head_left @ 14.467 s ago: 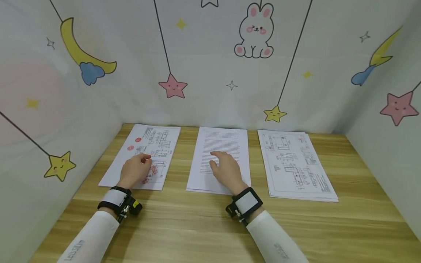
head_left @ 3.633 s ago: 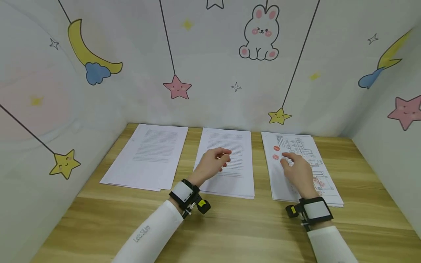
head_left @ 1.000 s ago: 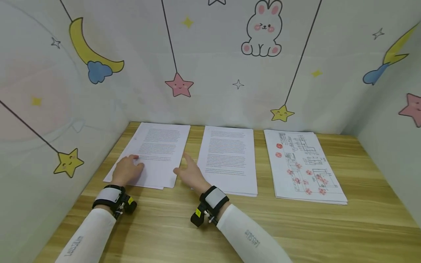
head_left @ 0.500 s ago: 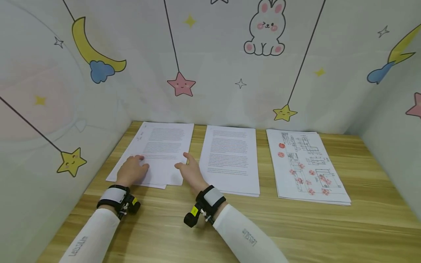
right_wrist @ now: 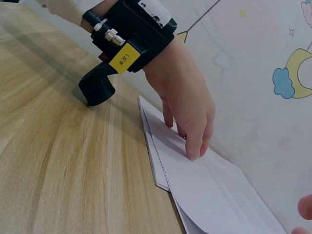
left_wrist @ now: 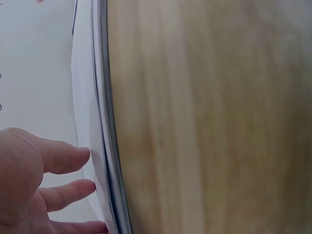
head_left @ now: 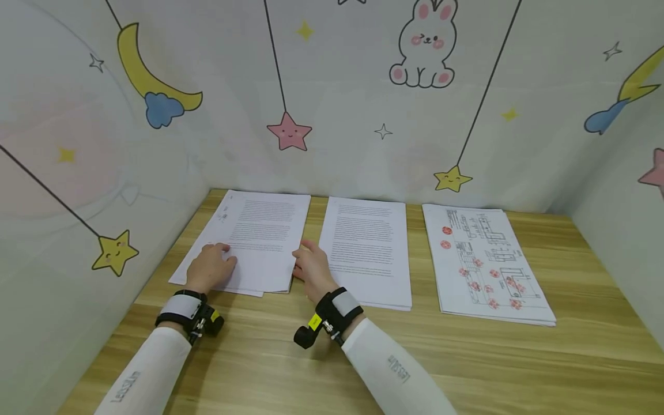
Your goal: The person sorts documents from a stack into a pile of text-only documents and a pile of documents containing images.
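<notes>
On the left side of the table, a stack of printed sheets [head_left: 261,268] has its upper sheets sitting slightly to the right of the lower ones. My left hand [head_left: 210,268] rests on its lower part. In the left wrist view, spread fingers [left_wrist: 63,157] touch the paper by the stack's edge. At the stack's right edge is my right hand [head_left: 315,271], thumb close to index finger over the margin and other fingers lower by the edge. Only two fingertips [right_wrist: 305,207] enter the right wrist view, so their contact with the paper is unclear.
A second stack of text sheets [head_left: 363,248] lies in the middle, right beside my right hand. Farther right is a stack of technical drawings with red stamps [head_left: 482,253]. White cloth walls [head_left: 337,98] with cartoon prints enclose the wooden table [head_left: 441,363].
Over the last second, the left stack's upper sheets slid right together with my left hand. My right hand drew back to the edge, thumb and index closer together. Earlier, the drawings lay on the left.
</notes>
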`<state>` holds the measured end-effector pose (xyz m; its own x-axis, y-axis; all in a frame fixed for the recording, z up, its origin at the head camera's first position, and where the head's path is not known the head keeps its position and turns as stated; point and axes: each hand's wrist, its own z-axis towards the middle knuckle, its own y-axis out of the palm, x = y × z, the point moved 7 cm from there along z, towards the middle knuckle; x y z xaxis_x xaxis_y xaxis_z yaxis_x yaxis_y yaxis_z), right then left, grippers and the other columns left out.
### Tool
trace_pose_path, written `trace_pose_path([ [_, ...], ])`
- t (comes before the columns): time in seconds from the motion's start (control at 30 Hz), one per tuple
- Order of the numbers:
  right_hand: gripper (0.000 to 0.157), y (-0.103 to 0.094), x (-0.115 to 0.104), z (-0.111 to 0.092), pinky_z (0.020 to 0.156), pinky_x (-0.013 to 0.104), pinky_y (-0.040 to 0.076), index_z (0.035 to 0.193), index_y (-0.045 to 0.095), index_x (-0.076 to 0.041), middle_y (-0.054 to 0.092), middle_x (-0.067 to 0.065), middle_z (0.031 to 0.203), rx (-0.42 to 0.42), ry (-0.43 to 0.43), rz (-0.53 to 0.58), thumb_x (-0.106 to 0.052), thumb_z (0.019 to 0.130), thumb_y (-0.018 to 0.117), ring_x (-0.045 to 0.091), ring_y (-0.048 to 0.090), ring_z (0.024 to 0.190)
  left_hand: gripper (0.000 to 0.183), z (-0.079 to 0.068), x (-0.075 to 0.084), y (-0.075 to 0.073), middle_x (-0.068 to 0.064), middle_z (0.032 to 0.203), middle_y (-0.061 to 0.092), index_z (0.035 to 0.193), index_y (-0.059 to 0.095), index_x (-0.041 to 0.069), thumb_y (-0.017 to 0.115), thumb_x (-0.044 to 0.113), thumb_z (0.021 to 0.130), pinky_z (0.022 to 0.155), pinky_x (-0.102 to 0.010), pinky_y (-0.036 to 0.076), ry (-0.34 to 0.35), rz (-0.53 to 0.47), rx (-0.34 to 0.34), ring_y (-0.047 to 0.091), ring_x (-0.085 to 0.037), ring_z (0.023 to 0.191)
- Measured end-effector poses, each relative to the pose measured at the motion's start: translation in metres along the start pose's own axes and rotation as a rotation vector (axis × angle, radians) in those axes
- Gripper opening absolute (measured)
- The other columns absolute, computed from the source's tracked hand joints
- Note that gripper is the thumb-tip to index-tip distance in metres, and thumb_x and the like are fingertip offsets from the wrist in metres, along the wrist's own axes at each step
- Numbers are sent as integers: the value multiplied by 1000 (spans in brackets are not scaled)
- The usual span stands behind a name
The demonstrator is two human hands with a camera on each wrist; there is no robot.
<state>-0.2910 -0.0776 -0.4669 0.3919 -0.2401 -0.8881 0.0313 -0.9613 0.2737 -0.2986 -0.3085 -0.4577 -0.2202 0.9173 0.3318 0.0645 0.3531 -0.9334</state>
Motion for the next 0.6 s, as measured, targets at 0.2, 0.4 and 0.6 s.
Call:
trace_pose_path([
  [0.2,61,-4,4,4,73,27,49,155,34,-11,46,18,147,-34,57,38,-10,96,52,25,52,114,52,0,1,-1,-37,138,46,137,50,-8,47,25,97,96,-61,47,0,3,-1,53,-53,119],
  [0.4,60,2,2,5,73,27,50,154,33,-7,56,17,134,-82,87,7,-11,97,52,17,56,94,51,2,3,1,-40,138,42,135,52,-8,47,25,97,99,-62,44,13,-16,17,51,-55,119],
  [0.6,55,6,8,8,84,32,54,151,36,-5,55,14,141,-128,125,-11,-10,98,51,22,61,114,48,0,8,-1,-40,133,46,133,54,-9,46,22,97,96,-60,45,24,-39,42,54,-53,113],
])
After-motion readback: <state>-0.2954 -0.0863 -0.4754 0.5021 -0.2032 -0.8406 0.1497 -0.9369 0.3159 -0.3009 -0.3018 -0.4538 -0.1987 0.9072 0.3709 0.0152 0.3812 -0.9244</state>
